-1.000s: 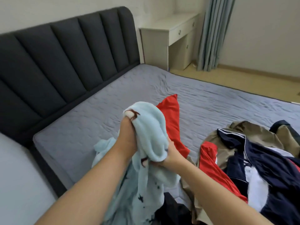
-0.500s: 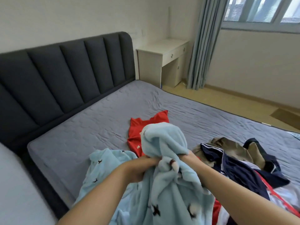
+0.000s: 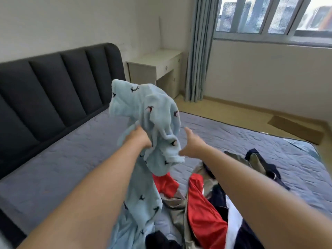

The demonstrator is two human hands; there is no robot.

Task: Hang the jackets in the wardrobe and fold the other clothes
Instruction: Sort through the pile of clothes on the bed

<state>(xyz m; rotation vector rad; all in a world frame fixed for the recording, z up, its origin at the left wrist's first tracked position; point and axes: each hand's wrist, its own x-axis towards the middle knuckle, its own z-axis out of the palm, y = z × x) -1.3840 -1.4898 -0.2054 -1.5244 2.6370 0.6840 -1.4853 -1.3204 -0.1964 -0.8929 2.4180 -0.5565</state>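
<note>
My left hand (image 3: 142,136) grips the soft, limp blue fleece garment (image 3: 152,108); right hand (image 3: 193,143) spread, empty. I should pinch an edge.

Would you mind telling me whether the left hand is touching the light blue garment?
Touching. In the head view the left hand grips a bunch of the light blue garment, its fingers buried in the folds.

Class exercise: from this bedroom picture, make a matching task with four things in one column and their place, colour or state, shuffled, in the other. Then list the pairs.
Column one
1. left hand
2. right hand
3. headboard
4. desk

Column two
A. fingers spread, holding nothing
B. beside the curtain
C. grips the light blue garment
D. dark grey

Pairs: 1-C, 2-A, 3-D, 4-B
</note>
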